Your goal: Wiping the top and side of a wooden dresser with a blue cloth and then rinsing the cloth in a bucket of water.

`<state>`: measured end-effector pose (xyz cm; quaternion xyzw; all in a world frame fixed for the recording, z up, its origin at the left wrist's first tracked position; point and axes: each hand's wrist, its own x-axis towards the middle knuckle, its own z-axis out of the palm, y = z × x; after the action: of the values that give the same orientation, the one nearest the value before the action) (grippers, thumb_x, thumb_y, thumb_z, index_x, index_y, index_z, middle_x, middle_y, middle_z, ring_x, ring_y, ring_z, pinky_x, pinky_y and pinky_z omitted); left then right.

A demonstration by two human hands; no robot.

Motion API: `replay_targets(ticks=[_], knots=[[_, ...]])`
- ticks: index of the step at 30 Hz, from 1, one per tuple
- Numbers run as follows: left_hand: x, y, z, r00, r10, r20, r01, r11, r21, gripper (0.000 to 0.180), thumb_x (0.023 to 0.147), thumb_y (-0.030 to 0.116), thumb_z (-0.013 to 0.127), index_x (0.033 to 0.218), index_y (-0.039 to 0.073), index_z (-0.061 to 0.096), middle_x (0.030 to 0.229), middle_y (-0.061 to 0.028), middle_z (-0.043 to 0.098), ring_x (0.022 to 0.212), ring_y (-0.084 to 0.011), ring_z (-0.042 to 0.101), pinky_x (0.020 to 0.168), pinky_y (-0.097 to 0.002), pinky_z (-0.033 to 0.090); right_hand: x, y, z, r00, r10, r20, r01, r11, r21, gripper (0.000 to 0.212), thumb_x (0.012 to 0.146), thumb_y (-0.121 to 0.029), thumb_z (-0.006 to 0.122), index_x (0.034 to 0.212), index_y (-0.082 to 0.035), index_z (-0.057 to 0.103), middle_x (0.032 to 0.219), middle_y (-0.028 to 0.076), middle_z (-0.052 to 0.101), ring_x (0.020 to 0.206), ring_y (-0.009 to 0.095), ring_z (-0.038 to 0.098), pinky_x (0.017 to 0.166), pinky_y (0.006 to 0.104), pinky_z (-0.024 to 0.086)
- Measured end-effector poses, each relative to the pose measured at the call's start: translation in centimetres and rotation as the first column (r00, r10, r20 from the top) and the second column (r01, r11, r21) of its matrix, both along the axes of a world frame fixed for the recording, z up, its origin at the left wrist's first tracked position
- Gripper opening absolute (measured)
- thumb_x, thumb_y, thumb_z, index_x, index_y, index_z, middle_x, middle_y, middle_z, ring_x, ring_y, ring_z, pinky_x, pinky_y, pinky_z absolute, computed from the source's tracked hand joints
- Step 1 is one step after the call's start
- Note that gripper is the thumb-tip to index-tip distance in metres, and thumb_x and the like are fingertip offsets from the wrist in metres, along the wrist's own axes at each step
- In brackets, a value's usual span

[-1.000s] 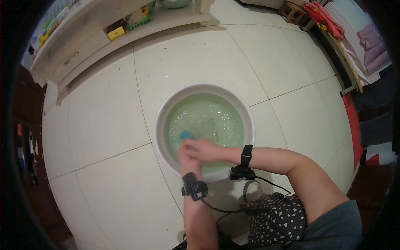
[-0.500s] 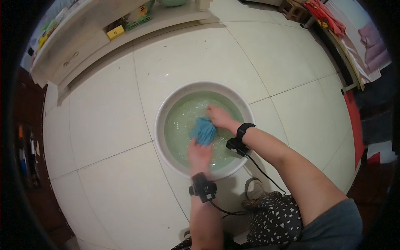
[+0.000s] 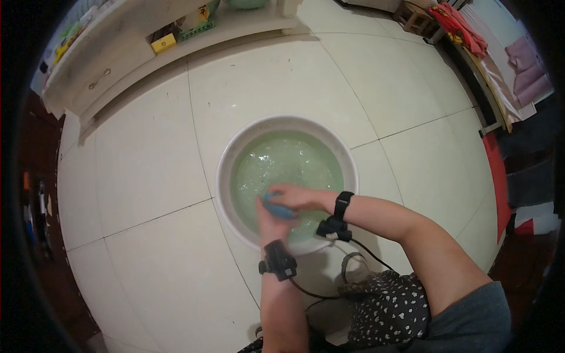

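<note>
A white round basin [image 3: 226,212] of greenish water stands on the tiled floor. Over its near half, a wet blue cloth [image 3: 276,207] is bunched between my two hands. My left hand [image 3: 272,222] cups the cloth from the near left side, partly blurred. From the right, my right hand [image 3: 292,197] closes over the top of it, so most of the cloth is covered by fingers. Each wrist carries a strap with a small black device, and a cable runs from each.
A white cabinet [image 3: 126,70] with a yellow box [image 3: 163,43] on its low shelf runs along the far left. At the far right are a wooden stool [image 3: 415,17] and a low bed or bench with red cloth [image 3: 462,29]. My patterned clothing and a shoe lie just below the basin.
My hands have come together near the basin's near side. The cloth, spread between them before, is now squeezed into a small bunch, and my right hand has moved left and nearer.
</note>
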<state>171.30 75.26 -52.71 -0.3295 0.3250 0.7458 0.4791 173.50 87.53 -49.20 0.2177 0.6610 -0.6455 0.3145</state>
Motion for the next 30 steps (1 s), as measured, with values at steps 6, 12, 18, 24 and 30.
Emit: replay_targets(ticks=[6,12,18,24,30], knots=[[-0.3,-1.5,-1.8,0.969,0.214,-0.123,-0.199,0.972,0.122,0.034,0.086,0.031,0.050,0.105,0.004,0.050,0.106,-0.0110,0.052,0.098,-0.0249,0.050,0.087,-0.0403,0.041,1.4,-4.6,0.6,0.859,0.133,-0.494,0.073,0.924,0.375,0.023,0.084,-0.024,0.048,0.096,-0.007,0.056,0.092,0.014,0.058,0.075,0.030,0.058,0.064,0.0422,0.045],[1.5,3.0,-1.0,0.975,0.223,-0.007,-0.206,0.913,0.353,0.030,0.092,0.022,0.036,0.112,0.004,0.049,0.111,-0.0110,0.054,0.103,-0.0218,0.050,0.091,-0.0380,0.040,-1.2,2.9,-0.9,0.961,0.100,-0.259,0.150,0.600,0.786,0.020,0.080,-0.024,0.047,0.091,-0.010,0.058,0.085,0.017,0.059,0.082,0.035,0.057,0.066,0.0458,0.046],[-0.1,0.1,-2.2,0.963,0.240,-0.123,-0.106,0.756,0.646,0.037,0.095,0.032,0.026,0.115,0.007,0.045,0.117,-0.0105,0.051,0.108,-0.0216,0.049,0.094,-0.0395,0.037,0.5,-3.7,2.3,0.882,0.267,-0.387,0.126,0.658,0.742,0.019,0.083,-0.022,0.045,0.081,-0.007,0.056,0.078,0.017,0.059,0.072,0.035,0.058,0.061,0.0454,0.045],[0.9,2.0,1.3,0.979,0.193,-0.059,-0.167,0.940,0.298,0.039,0.094,0.033,0.028,0.122,0.009,0.040,0.125,-0.0113,0.044,0.117,-0.0253,0.040,0.099,-0.0431,0.029,-1.5,5.0,-2.9,0.889,0.213,-0.406,0.226,0.566,0.793,0.022,0.082,-0.024,0.047,0.083,-0.004,0.056,0.078,0.020,0.058,0.074,0.037,0.058,0.064,0.0462,0.045],[0.0,1.1,1.4,0.999,0.047,-0.010,-0.048,0.994,-0.096,0.050,0.092,0.043,0.027,0.129,0.010,0.032,0.135,-0.0104,0.034,0.124,-0.0313,0.032,0.099,-0.0611,0.012,-0.8,6.6,-7.2,0.979,-0.020,-0.204,0.166,0.664,0.729,0.031,0.084,-0.023,0.047,0.109,-0.005,0.052,0.102,0.020,0.056,0.090,0.036,0.056,0.079,0.0423,0.045]])
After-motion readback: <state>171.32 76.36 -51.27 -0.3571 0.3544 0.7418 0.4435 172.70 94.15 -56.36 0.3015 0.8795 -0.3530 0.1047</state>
